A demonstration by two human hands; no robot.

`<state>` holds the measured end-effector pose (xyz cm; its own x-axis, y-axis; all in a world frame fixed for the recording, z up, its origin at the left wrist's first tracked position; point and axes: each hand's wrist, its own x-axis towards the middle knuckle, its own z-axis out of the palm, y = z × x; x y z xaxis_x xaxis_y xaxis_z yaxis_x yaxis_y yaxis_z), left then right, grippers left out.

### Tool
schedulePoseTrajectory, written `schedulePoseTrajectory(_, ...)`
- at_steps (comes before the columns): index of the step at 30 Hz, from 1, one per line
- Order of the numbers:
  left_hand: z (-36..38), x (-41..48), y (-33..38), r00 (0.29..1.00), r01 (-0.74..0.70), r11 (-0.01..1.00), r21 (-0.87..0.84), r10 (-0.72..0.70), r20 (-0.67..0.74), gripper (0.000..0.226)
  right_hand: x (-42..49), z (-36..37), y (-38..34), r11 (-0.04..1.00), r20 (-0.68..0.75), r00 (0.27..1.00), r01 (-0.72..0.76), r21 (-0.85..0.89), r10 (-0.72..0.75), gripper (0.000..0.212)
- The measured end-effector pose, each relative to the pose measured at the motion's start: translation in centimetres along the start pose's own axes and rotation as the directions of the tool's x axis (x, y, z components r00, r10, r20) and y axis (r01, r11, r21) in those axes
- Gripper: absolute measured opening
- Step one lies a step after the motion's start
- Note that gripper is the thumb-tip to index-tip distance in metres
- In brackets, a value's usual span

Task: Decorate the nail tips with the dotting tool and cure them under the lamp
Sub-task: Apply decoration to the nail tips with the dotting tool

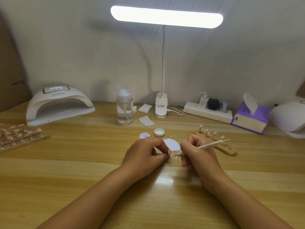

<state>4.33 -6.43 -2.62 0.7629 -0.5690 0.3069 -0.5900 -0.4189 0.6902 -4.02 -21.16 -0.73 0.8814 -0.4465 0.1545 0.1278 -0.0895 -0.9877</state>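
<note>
My left hand (145,152) pinches a small pink nail tip (169,152) just above the wooden desk. My right hand (196,154) grips a pale wooden dotting tool (202,147), and its near point hovers a little to the right of the nail tip. Behind the hands lies a white palette sheet (172,144). An open gel pot (144,135) and its white lid (159,132) stand behind that. A wooden stand (221,147) with several pink tips on pegs sits to the right. The white curing lamp (57,105) stands at the back left.
Another wooden stand with several pink tips (19,136) lies at the far left. At the back are a clear pump bottle (124,108), cotton pads (145,107), a lit desk lamp (166,17), a power strip (208,111), a purple tissue box (249,118) and a white object (288,116).
</note>
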Motion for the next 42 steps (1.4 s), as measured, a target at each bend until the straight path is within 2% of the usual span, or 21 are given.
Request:
schedulePoseTrajectory(2, 0.0, 0.0, 0.0, 1.000, 0.000, 1.000, 0.003, 0.000, 0.000, 0.010, -0.1, 0.1, -0.1, 1.000, 0.007, 1.000, 0.001, -0.005, -0.001, 0.033)
schedulePoseTrajectory(6, 0.0, 0.0, 0.0, 1.000, 0.000, 1.000, -0.001, 0.000, 0.002, 0.011, 0.0, -0.1, 0.2, 0.999, -0.004, 1.000, 0.004, -0.038, -0.004, 0.045)
schedulePoseTrajectory(10, 0.0, 0.0, 0.0, 1.000, -0.002, 1.000, -0.004, 0.002, 0.002, 0.013, 0.0, 0.0, 0.1, 0.998, 0.014, 1.000, -0.008, -0.064, 0.009, 0.035)
schedulePoseTrajectory(17, 0.1, 0.0, -0.2, 1.000, -0.002, 1.000, -0.006, 0.002, -0.001, 0.012, 0.0, 0.0, 0.3, 0.994, -0.012, 1.000, -0.025, -0.105, 0.024, 0.036)
schedulePoseTrajectory(23, 0.0, 0.0, -0.1, 1.000, 0.001, 1.000, -0.002, -0.001, 0.003, 0.011, 0.2, 0.1, 0.4, 0.993, -0.015, 0.999, -0.032, -0.110, 0.031, 0.025)
schedulePoseTrajectory(35, 0.1, 0.0, -0.2, 1.000, 0.001, 1.000, -0.001, -0.001, -0.002, 0.011, 0.2, 0.0, 0.6, 0.995, -0.019, 0.999, -0.032, -0.091, 0.030, 0.024)
schedulePoseTrajectory(37, 0.1, 0.0, -0.3, 1.000, 0.002, 1.000, -0.002, -0.002, -0.002, 0.011, -0.1, -0.1, 0.4, 1.000, -0.058, 0.998, 0.002, -0.013, -0.003, 0.027)
schedulePoseTrajectory(39, 0.1, 0.1, -0.3, 1.000, 0.002, 1.000, 0.003, -0.002, 0.000, 0.012, -0.3, -0.3, 0.0, 0.992, -0.152, 0.984, 0.101, 0.071, -0.089, 0.026)
schedulePoseTrajectory(42, 0.1, 0.1, -0.2, 1.000, -0.012, 1.000, 0.008, 0.012, -0.001, 0.016, -0.6, -0.5, -0.5, 0.973, -0.256, 0.944, 0.226, 0.037, -0.210, 0.033)
